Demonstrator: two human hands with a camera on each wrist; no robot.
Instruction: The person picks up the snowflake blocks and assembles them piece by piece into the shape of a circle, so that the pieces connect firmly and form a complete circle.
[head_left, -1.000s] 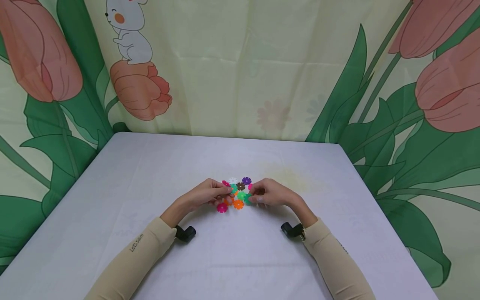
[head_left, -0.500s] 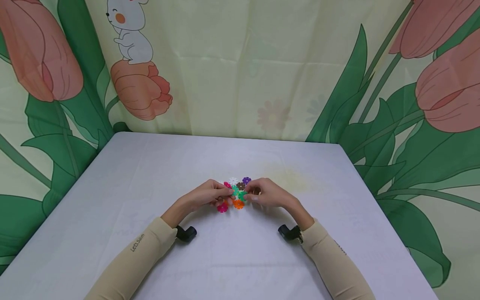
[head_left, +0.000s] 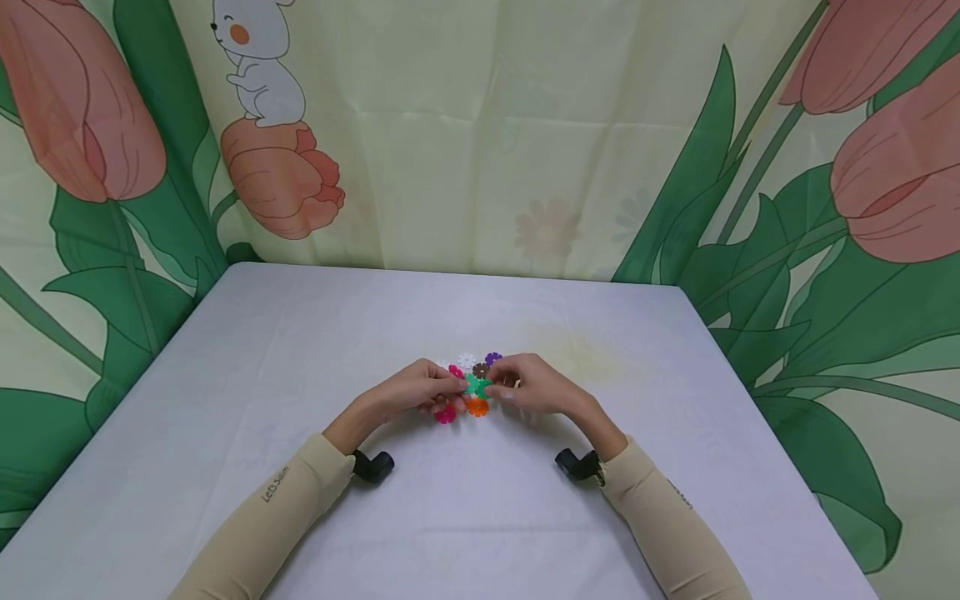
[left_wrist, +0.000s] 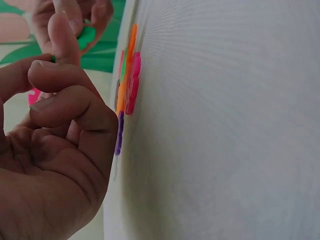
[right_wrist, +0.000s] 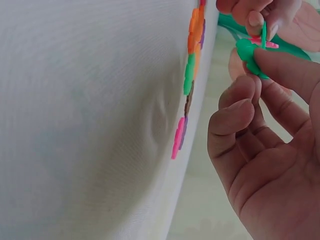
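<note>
Lying on the white-covered table (head_left: pixel 480 508), an orange piece (head_left: pixel 477 407) is seen at the near side of a small flower-shaped cluster. Just above and beyond it, a green piece (right_wrist: pixel 247 51) is pinched between the thumb and index finger of the right hand (head_left: pixel 538 385). A second green piece (right_wrist: pixel 264 33), crossed by a pink piece (right_wrist: pixel 271 45), is pinched by the left hand (head_left: pixel 420 386). Whether the two greens are interlocked cannot be told; their contact is partly hidden by fingertips. A light-green piece (right_wrist: pixel 189 75), masked from the head by what is held, is shown from the right wrist, as is a hot-pink disc (right_wrist: pixel 177 137). Farther beyond the orange piece, a brown piece (head_left: pixel 481 369), a white piece (head_left: pixel 467 360) and a purple piece (head_left: pixel 492 358) are partly seen; just to its left, a magenta piece (head_left: pixel 446 414) is partly covered by fingers. Broad cloth is shown from the orange piece to both sides and the far edge (head_left: pixel 465 273); the near edge is cut off, as are both sleeves (head_left: pixel 255 521).
</note>
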